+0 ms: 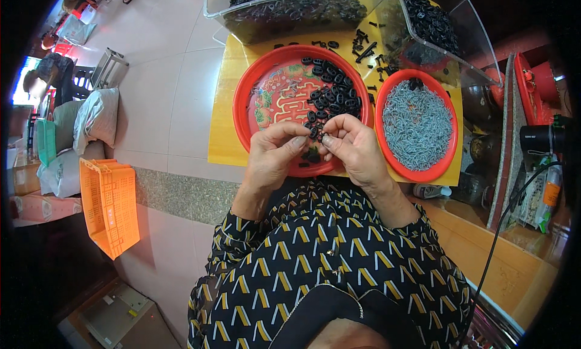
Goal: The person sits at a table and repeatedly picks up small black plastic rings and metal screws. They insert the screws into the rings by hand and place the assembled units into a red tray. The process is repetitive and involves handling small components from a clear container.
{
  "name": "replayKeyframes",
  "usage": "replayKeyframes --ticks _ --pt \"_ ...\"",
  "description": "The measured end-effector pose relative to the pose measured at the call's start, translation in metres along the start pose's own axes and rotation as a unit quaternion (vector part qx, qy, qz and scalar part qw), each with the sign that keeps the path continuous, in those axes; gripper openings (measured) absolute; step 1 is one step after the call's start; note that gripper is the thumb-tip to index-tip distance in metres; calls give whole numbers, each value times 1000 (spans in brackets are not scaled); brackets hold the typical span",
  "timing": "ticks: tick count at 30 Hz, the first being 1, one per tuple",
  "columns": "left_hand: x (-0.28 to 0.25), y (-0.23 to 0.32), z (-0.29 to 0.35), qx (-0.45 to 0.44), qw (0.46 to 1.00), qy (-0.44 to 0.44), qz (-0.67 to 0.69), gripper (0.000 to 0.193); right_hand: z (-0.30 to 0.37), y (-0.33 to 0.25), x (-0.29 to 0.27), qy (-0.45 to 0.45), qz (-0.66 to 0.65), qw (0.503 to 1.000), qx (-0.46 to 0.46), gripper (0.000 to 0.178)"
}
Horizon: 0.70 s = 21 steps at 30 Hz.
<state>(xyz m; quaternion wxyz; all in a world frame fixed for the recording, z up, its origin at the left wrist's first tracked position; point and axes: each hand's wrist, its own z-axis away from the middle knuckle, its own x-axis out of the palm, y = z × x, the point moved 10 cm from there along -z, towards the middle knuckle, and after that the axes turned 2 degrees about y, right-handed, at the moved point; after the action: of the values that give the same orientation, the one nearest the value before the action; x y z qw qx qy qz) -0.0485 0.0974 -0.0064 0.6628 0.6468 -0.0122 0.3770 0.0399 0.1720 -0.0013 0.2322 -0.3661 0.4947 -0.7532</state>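
Note:
Over the near edge of a red round tray (242, 101) with a printed bottom, my two hands meet fingertip to fingertip. My left hand (275, 152) pinches a small black oval piece (313, 132) between thumb and forefinger. Close beside it, my right hand (357, 152) has its thumb and fingers pressed together; whatever is in them is too small to make out. Many black oval pieces with holes (330, 98) are heaped on the tray's right side. To the right, a red oval tray (380, 131) holds a pile of small silvery screws (417, 128).
Two clear plastic bins (296, 19) (433, 22) full of black parts stand at the back of the yellow tabletop (227, 125). Loose black pieces (366, 52) lie between bins and trays. An orange crate (112, 204) stands at left; a black cable (505, 222) hangs at right.

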Motion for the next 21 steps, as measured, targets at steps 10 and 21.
replayKeyframes --ticks 10,21 --pt "9 -3 2 -29 992 -46 111 10 6 -8 10 7 29 1000 2 15" --pt "5 -4 5 -34 986 -43 157 10 1 -1 17 -26 38 999 19 9"
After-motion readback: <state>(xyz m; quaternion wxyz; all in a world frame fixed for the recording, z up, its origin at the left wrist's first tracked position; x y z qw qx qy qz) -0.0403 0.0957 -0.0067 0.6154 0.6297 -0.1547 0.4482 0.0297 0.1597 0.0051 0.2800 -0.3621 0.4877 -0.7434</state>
